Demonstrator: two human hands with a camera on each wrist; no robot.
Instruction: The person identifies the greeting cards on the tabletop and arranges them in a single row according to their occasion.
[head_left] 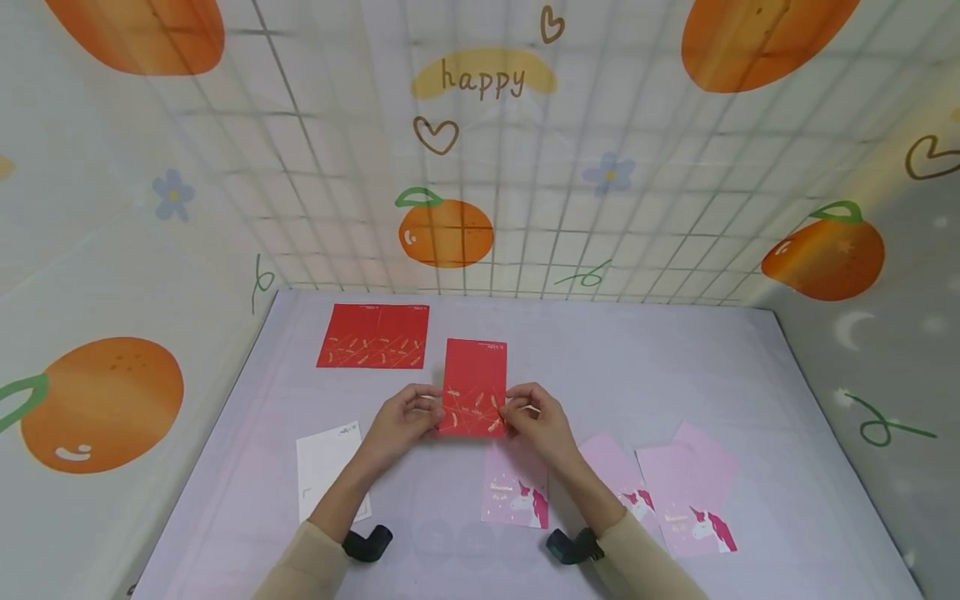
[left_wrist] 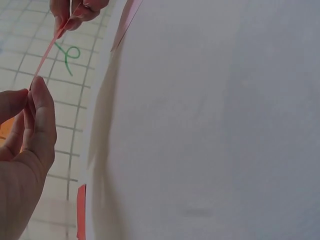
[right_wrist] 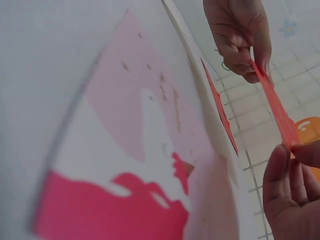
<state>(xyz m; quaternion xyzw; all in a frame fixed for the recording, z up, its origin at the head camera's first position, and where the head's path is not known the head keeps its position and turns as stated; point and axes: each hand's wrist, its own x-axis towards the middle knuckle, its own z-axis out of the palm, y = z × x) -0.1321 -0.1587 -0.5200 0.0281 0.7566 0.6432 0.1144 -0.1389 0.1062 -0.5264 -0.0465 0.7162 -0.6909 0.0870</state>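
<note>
Both hands hold one red envelope (head_left: 475, 375) with gold markings, raised above the table. My left hand (head_left: 401, 423) pinches its left edge between thumb and fingers. The right hand (head_left: 542, 421) pinches the opposite edge. In the left wrist view, the envelope (left_wrist: 46, 56) appears nearly edge-on between the left hand (left_wrist: 30, 135) and the other hand's fingers. The right wrist view also has the envelope (right_wrist: 275, 105) stretched flat between both hands. Just below it on the table lies a pink card with a unicorn (head_left: 517, 492), its top hidden behind the red envelope.
Two red envelopes (head_left: 375, 336) lie side by side at the back left. A white card (head_left: 322, 467) rests beside the left forearm. More pink unicorn cards (head_left: 686, 492) overlap at the right. A patterned cloth wall (head_left: 525, 233) stands behind the table.
</note>
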